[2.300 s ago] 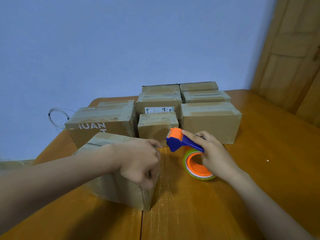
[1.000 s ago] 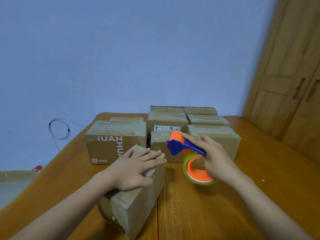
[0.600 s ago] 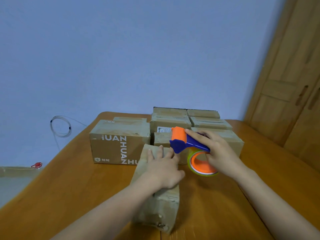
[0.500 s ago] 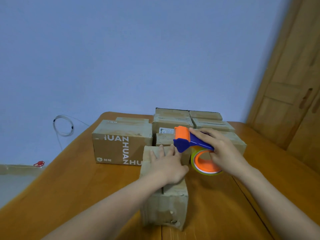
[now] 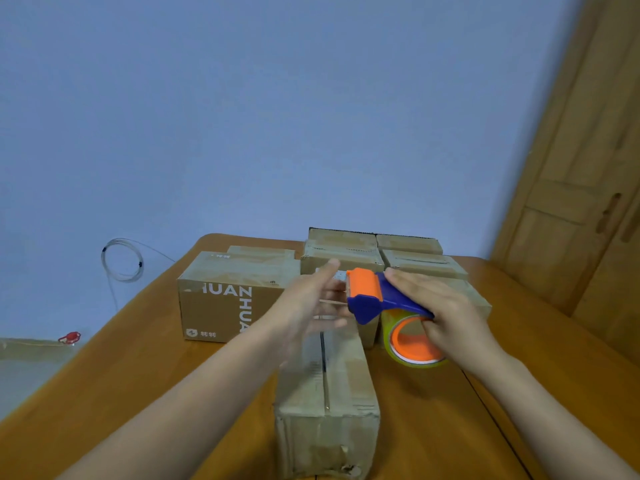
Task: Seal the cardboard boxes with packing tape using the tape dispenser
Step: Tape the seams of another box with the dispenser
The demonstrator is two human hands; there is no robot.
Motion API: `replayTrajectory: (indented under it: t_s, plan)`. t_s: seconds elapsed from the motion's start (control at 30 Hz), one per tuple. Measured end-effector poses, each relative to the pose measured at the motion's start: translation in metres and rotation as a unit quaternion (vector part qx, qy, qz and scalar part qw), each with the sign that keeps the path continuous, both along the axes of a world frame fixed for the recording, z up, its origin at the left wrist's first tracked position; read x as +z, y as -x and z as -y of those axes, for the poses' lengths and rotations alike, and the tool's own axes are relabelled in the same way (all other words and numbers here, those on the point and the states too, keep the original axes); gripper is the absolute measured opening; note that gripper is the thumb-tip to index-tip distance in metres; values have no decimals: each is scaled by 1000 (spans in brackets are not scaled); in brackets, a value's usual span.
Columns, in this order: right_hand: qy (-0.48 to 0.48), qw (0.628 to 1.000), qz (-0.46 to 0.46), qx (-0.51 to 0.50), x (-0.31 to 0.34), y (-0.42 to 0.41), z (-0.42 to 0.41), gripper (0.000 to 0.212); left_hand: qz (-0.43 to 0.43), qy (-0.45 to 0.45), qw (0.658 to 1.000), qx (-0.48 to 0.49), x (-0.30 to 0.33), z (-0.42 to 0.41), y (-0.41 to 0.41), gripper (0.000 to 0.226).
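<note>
A narrow cardboard box [image 5: 341,386] lies lengthwise on the table in front of me, and a dark seam runs along its top. My right hand [image 5: 450,317] grips the tape dispenser [image 5: 372,297] by its blue handle, fingers through the orange core of the tape roll [image 5: 414,346]. The dispenser hovers over the box's far end. My left hand [image 5: 308,306], blurred, is lifted off the box with fingers stretched toward the dispenser's orange head. Whether it touches the tape end I cannot tell.
A large printed box [image 5: 218,299] stands at the left behind the near box. Several smaller boxes [image 5: 346,252] are stacked at the back. The wooden table [image 5: 121,382] extends left and right. A wire coil [image 5: 121,259] hangs on the wall, and a wooden door [image 5: 571,237] is at the right.
My left hand turned the near box lengthwise, then lifted off its top and rose to the dispenser's head. The right hand kept the dispenser and raised it slightly.
</note>
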State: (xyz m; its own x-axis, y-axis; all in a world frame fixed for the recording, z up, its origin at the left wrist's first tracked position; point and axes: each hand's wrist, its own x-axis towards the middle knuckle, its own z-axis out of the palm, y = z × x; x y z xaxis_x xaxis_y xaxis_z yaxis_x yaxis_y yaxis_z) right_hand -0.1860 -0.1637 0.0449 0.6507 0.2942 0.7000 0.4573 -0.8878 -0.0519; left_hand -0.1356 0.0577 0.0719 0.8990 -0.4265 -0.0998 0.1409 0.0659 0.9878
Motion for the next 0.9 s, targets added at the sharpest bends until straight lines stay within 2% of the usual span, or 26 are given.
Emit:
replayTrajectory:
  t_s: [0.07,0.13,0.2,0.27,0.4,0.7,0.9]
  plan:
    - [-13,1000,5,3,0,-2,-2,72,-4,22,999,-26,2,-2,1,28]
    - [-31,999,12,10,3,-3,-5,73,-29,83,995,-40,2,-4,1,25]
    - [-33,999,24,19,6,-4,-8,66,-51,123,990,-50,-1,-7,-1,33]
    - [-25,999,31,25,7,-5,-11,63,-50,118,991,-45,-6,-8,-3,35]
    - [-11,999,34,25,4,-9,-11,67,-66,150,986,-35,-10,-13,-6,15]
    - [22,999,33,38,5,-15,-15,63,-67,89,992,-57,-8,-30,-10,26]
    - [36,998,36,28,9,-18,-17,61,-95,112,985,-88,-3,-33,-14,25]
